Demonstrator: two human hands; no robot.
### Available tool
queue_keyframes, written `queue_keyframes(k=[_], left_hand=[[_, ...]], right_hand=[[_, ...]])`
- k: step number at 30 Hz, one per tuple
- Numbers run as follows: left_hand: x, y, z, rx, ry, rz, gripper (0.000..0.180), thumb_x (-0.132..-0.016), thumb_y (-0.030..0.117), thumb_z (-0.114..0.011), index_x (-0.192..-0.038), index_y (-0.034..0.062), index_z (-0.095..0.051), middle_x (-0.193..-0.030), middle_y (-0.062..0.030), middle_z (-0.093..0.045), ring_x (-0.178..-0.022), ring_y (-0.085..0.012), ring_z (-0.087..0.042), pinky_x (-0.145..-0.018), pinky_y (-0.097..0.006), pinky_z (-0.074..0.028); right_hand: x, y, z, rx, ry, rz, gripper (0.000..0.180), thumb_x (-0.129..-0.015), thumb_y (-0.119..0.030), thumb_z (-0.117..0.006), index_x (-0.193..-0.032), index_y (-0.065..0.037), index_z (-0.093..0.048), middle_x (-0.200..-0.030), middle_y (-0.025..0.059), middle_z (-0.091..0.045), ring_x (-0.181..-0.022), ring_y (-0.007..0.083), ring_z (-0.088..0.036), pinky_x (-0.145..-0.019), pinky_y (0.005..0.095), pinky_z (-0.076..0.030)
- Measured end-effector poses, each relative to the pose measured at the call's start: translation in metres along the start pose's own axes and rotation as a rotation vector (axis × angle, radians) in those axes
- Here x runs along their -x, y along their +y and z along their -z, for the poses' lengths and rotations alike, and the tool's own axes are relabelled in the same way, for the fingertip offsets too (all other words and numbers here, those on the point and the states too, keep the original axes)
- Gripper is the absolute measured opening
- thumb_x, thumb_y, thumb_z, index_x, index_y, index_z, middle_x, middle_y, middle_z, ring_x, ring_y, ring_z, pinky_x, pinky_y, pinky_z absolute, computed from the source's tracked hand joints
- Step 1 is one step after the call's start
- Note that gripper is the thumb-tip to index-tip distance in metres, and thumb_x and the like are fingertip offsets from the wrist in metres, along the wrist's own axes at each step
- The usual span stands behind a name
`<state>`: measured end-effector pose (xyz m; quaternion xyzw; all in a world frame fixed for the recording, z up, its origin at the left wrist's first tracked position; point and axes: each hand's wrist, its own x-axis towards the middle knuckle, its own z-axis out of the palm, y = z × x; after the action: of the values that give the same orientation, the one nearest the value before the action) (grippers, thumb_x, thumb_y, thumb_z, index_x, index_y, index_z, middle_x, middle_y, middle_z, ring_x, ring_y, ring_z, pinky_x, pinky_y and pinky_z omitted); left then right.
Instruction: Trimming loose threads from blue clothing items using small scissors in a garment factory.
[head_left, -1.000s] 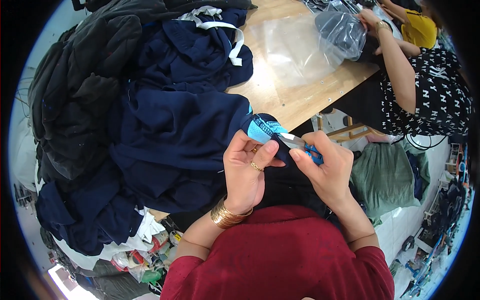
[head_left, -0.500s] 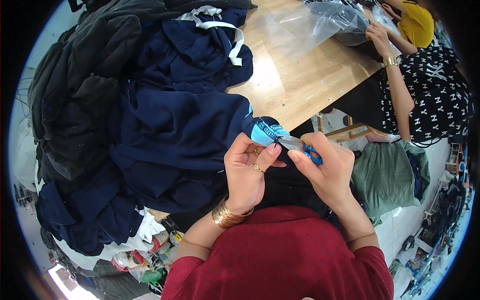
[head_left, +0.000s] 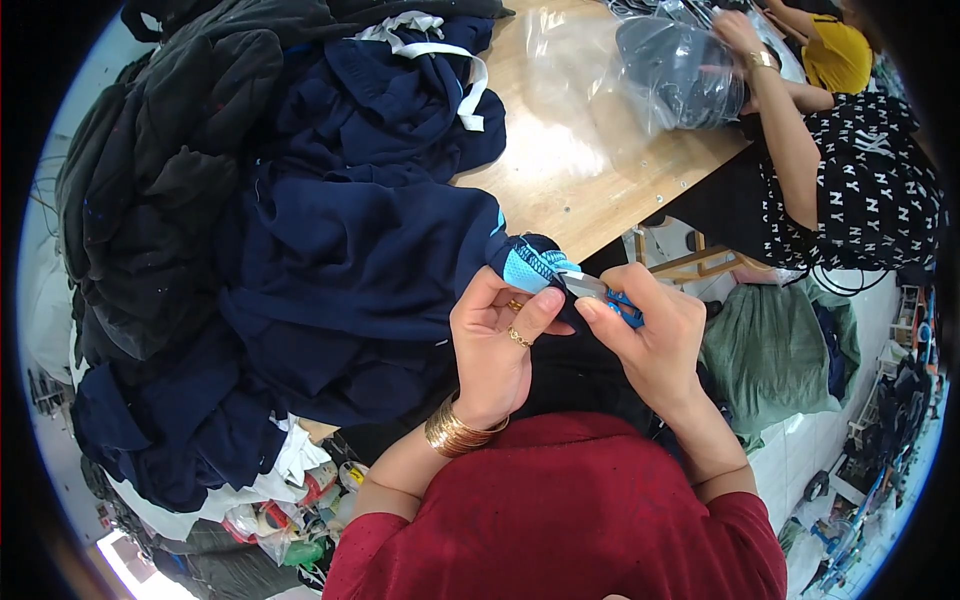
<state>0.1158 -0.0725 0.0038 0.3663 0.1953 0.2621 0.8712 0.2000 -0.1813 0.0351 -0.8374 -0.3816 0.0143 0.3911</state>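
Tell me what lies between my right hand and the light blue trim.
The metal blade of the blue-handled cutting tool, seen in the head view.

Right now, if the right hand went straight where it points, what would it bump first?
Probably the light blue trim in the left hand; the snips in the right hand point at it, though depth is unclear.
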Motion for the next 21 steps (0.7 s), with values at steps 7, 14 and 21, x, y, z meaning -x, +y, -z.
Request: queue_keyframes(k=[7,14,21], left_hand=[[-0.0002,-0.0011,-0.0002,0.025,0.000,0.014,0.015,-0.082,0.002,-0.063,-0.095,0.0026,-0.056,-0.091,-0.0066,-0.064,-0.078,-0.0110,-0.061,-0.061,-0.026,-0.054],[-0.0063,0.0045,0.0033,0.158,-0.055,0.214,0.012,-0.089,0.015,-0.056,-0.096,0.0055,-0.057,-0.093,-0.0037,-0.063,-0.078,-0.0110,-0.061,-0.065,-0.027,-0.053],[-0.0079,0.0049,0.0029,0.052,0.015,0.097,0.007,-0.087,0.011,-0.059,-0.091,0.0053,-0.058,-0.089,-0.0019,-0.063,-0.076,-0.0079,-0.060,-0.062,-0.023,-0.050]], right_hand=[[0.0002,0.0008,-0.0017,-0.034,-0.025,-0.051,0.022,-0.077,-0.023,-0.068,-0.077,-0.004,-0.057,-0.055,0.0077,-0.047,-0.048,0.0190,-0.048,-0.047,0.0280,-0.037],[-0.0022,0.0046,-0.0007,0.050,0.029,0.029,0.025,-0.076,-0.029,-0.069,-0.076,-0.007,-0.057,-0.055,0.0048,-0.051,-0.046,0.0198,-0.052,-0.042,0.0294,-0.037],[-0.0011,0.0041,0.0009,0.042,0.036,0.034,0.026,-0.076,-0.031,-0.069,-0.077,-0.008,-0.058,-0.056,0.0033,-0.051,-0.047,0.0176,-0.052,-0.043,0.0283,-0.038]])
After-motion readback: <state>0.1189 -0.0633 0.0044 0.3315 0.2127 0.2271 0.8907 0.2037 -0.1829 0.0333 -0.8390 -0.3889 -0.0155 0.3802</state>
